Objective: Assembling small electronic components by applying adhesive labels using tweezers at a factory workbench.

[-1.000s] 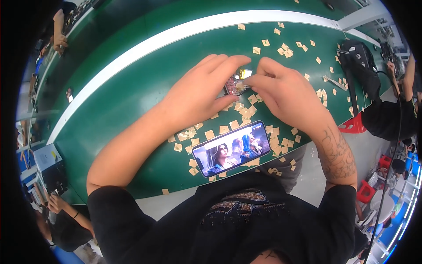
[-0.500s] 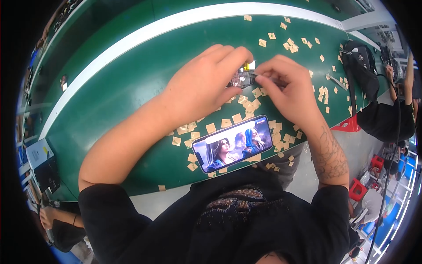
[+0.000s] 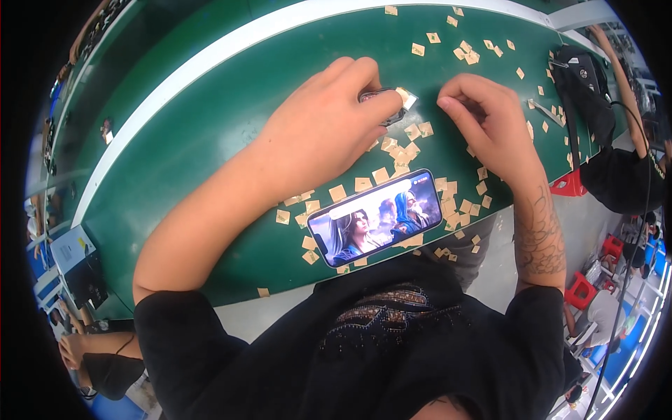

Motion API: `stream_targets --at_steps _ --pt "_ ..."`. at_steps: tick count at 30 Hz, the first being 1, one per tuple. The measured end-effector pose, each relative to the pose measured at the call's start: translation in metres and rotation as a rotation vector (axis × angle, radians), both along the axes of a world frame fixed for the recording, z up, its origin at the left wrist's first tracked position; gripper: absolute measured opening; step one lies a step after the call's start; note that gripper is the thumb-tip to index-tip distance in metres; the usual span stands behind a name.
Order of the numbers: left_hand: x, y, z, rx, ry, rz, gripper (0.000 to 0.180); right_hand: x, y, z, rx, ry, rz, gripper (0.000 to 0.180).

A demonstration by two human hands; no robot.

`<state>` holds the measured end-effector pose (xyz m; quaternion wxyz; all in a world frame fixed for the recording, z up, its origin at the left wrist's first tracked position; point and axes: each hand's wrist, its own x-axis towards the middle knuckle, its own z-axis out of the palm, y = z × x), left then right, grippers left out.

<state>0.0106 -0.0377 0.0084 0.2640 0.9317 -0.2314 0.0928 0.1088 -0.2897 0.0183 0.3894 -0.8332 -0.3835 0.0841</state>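
Observation:
A small dark device with a glossy edge (image 3: 397, 117) is gripped in my left hand (image 3: 329, 119), whose fingers wrap over it and hide most of it. A whitish square tab (image 3: 409, 101) juts from its right end, beside my left index finger. My right hand (image 3: 486, 119) is off to the right, apart from the device, with thumb and fingers curled together. What it holds, if anything, is hidden. Below my left hand a smartphone (image 3: 378, 218) lies sideways on the green table (image 3: 210, 147), its screen lit with a picture of hooded figures.
Many small tan paper squares (image 3: 400, 157) are strewn around the phone and toward the far right. Metal tweezers (image 3: 546, 112) lie near a black bag (image 3: 584, 84) at the right edge. A grey box (image 3: 73, 248) stands at the left end. Other people are at both sides.
My right hand has drawn away from the device to the right. My left hand has tilted the device, and the fingers now cover more of it.

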Motion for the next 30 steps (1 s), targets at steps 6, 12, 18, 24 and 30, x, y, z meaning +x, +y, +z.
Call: stream_targets --at_steps 6,12,18,24,30 --pt "-0.002 -0.004 0.002 0.028 0.020 0.003 0.025 -0.001 0.007 0.006 -0.012 -0.015 0.017 0.007" --pt "-0.002 -0.005 0.007 0.049 0.051 0.005 0.025 -0.004 0.017 0.010 -0.042 -0.088 0.081 0.011" --pt "-0.005 -0.006 0.008 0.036 0.060 0.004 0.025 -0.001 0.024 0.000 0.043 -0.177 0.145 0.026" --pt "-0.005 -0.006 0.005 0.011 0.092 0.009 0.026 -0.003 0.023 0.004 -0.030 -0.117 0.147 0.028" --pt "-0.003 -0.007 0.008 -0.044 0.138 0.029 0.025 -0.002 0.025 0.003 -0.014 -0.135 0.214 0.031"
